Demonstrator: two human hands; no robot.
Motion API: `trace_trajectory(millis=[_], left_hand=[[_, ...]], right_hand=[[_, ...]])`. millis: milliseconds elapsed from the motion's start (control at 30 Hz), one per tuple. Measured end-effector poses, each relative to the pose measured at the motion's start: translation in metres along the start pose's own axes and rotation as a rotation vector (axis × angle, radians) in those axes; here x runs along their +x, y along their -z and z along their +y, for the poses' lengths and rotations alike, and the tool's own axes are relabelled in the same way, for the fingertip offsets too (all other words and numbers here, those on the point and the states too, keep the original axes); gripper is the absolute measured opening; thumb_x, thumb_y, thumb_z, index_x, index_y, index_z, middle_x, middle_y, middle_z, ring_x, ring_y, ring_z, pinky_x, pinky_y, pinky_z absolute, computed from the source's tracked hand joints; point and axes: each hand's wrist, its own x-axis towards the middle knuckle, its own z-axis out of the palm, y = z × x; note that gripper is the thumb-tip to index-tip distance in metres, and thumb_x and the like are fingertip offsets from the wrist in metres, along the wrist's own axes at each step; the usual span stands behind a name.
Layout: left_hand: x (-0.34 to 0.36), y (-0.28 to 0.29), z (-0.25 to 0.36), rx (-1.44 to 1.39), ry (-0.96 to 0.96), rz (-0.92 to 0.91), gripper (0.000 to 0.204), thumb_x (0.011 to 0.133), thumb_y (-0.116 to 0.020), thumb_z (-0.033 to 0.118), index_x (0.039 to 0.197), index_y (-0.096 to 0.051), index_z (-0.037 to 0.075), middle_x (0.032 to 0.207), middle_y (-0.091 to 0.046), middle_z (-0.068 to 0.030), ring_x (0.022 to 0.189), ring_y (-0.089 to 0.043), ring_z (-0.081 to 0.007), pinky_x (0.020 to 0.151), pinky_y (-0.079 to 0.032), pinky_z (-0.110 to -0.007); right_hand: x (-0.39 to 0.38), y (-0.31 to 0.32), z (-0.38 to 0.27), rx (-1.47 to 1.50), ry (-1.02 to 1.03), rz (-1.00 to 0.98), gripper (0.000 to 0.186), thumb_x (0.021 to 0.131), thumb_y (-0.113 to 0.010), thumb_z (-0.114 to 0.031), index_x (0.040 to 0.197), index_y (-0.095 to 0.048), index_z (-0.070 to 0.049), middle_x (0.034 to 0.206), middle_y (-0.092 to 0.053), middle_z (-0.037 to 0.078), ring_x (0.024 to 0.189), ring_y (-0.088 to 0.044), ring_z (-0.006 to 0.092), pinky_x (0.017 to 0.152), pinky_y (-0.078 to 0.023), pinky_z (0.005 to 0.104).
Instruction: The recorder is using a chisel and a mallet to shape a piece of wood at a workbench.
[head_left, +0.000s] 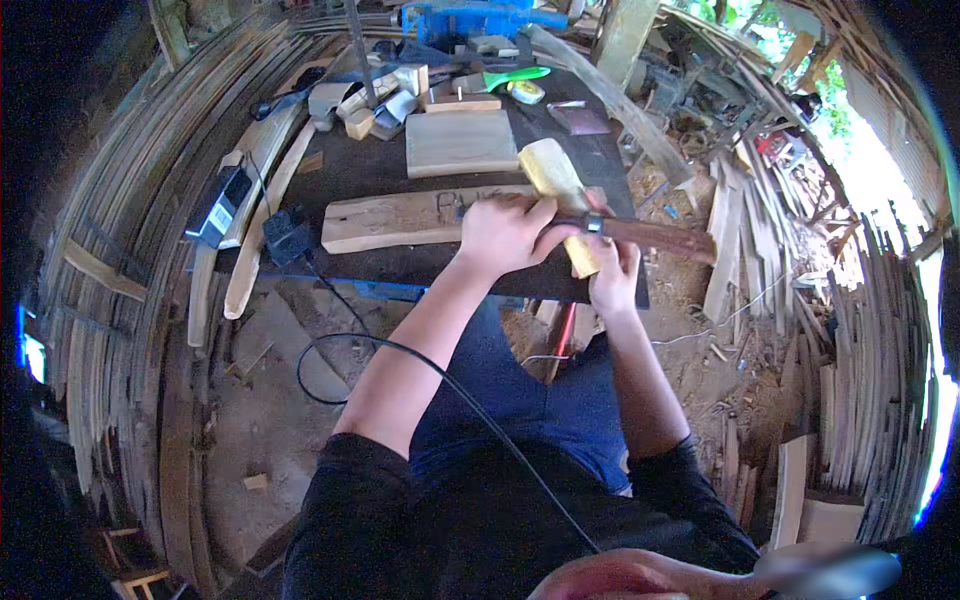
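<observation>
My left hand [505, 235] is closed over the left end of a brown wooden-handled tool [665, 238], which has a metal band and points out to the right. What lies at its other end is hidden under my fingers. My right hand [613, 285] is closed on a pale yellow wooden piece [545, 165], which slants across beneath the tool. Both hands are close together above the right part of a long wooden board [385, 225]. A flat rectangular wooden block [460, 142] lies just beyond that board on the dark workbench [385, 170].
Toward the back lie a green-handled brush [515, 76], a tape measure [525, 92] and wood offcuts [360, 124]. A black adapter [287, 235] sits at left, its cable [440, 370] crossing in front of me. Lumber stacks [130, 200] line the sides.
</observation>
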Motion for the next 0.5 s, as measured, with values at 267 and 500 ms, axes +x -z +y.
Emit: trace_trajectory(millis=[267, 500], left_hand=[[-0.001, 0.000, 0.000, 0.013, -0.027, 0.003, 0.039, 0.085, -0.065, 0.049, 0.073, -0.055, 0.014, 0.064, -0.062, -0.0042, 0.055, -0.065, -0.0225, 0.044, -0.050, -0.036], [0.004, -0.007, 0.000, -0.070, -0.111, 0.043, 0.038, 0.084, -0.067, 0.049, 0.078, -0.057, 0.013, 0.065, -0.063, -0.0047, 0.056, -0.065, -0.0234, 0.046, -0.050, -0.036]], right_hand=[[0.005, -0.004, -0.005, 0.100, 0.069, -0.075, 0.036, 0.092, -0.057, -0.002, 0.128, -0.057, 0.000, 0.129, -0.059, 0.007, 0.102, -0.059, 0.0115, 0.089, -0.048, 0.0273], [0.003, -0.002, -0.005, -0.029, 0.190, -0.118, 0.050, 0.096, -0.053, -0.021, 0.139, -0.046, 0.003, 0.118, -0.063, 0.011, 0.080, -0.062, 0.0113, 0.059, -0.051, 0.0222]])
